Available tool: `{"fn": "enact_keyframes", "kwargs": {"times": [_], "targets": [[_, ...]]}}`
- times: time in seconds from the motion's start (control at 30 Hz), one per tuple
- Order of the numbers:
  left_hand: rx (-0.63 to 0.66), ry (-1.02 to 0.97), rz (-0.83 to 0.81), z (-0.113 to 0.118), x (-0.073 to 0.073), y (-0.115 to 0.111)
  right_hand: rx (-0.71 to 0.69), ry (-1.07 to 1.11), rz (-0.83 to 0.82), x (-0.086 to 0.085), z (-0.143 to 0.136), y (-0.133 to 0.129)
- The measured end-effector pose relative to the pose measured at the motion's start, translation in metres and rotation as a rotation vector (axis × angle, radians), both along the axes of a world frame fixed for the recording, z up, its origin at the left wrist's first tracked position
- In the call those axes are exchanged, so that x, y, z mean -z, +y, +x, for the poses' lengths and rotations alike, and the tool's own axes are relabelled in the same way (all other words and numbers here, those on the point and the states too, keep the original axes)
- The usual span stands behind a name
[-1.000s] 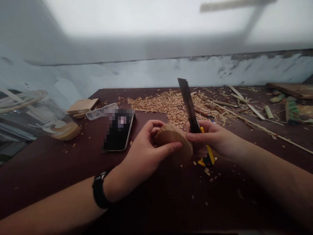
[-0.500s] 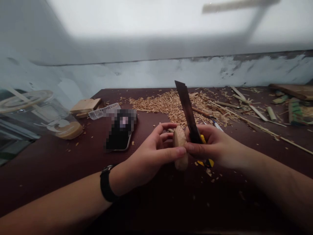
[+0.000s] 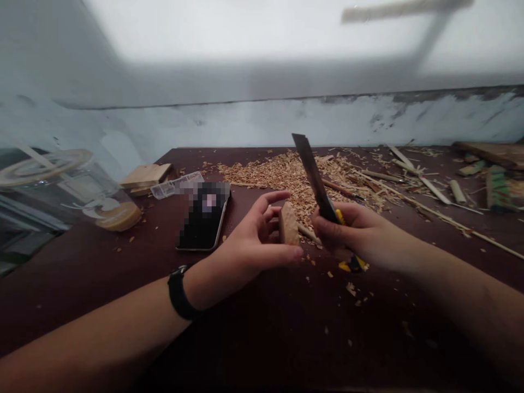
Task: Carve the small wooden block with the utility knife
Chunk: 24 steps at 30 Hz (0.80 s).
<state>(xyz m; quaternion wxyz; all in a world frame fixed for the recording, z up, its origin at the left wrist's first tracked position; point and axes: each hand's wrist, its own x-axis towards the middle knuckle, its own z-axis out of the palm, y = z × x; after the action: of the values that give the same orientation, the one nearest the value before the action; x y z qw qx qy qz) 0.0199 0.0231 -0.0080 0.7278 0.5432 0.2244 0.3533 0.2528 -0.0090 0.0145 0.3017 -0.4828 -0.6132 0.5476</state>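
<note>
A pale carved wood piece point(image 3: 289, 225) is held between the thumb and fingers of my left hand point(image 3: 251, 240), which wears a black band at the wrist. My right hand point(image 3: 347, 229) is closed around a yellow and black utility knife point(image 3: 311, 172). Its long dark blade points up and slightly left, and the yellow end of the handle shows below my palm. A gap separates the knife from the wood piece. Behind both hands lies a heap of wood shavings point(image 3: 270, 173).
On the dark red table point(image 3: 245, 338) a phone point(image 3: 203, 221) lies left of my hands. Further left are a clear plastic cup point(image 3: 82, 191), wood blocks point(image 3: 146, 176) and a clear tray point(image 3: 176, 185). Thin sticks point(image 3: 434, 191) and dark wood point(image 3: 491, 153) lie at the right.
My hands have moved apart. The wood piece has shifted slightly left and turned in my left hand, and my right hand has moved a little right, off the wood, with the knife.
</note>
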Motion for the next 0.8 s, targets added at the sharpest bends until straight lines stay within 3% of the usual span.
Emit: {"fn": "enact_keyframes", "kwargs": {"times": [0.13,0.2,0.47,0.63,0.8], "targets": [[-0.012,0.119,0.104,-0.002,0.006,0.012,0.012,-0.494,0.483,-0.008,0.009,0.002],[0.003,0.114,0.081,-0.001,0.01,0.014,-0.036,-0.673,0.627,-0.01,0.007,0.0],[-0.001,0.079,0.05,0.006,0.005,0.004,-0.169,-1.163,0.63,-0.015,-0.022,-0.002],[-0.083,0.133,0.066,0.008,0.003,-0.005,-0.225,-1.212,0.685,-0.019,-0.029,0.003],[-0.04,0.26,0.004,0.003,-0.004,-0.014,-0.207,-1.13,0.867,-0.009,-0.017,0.002]]}}
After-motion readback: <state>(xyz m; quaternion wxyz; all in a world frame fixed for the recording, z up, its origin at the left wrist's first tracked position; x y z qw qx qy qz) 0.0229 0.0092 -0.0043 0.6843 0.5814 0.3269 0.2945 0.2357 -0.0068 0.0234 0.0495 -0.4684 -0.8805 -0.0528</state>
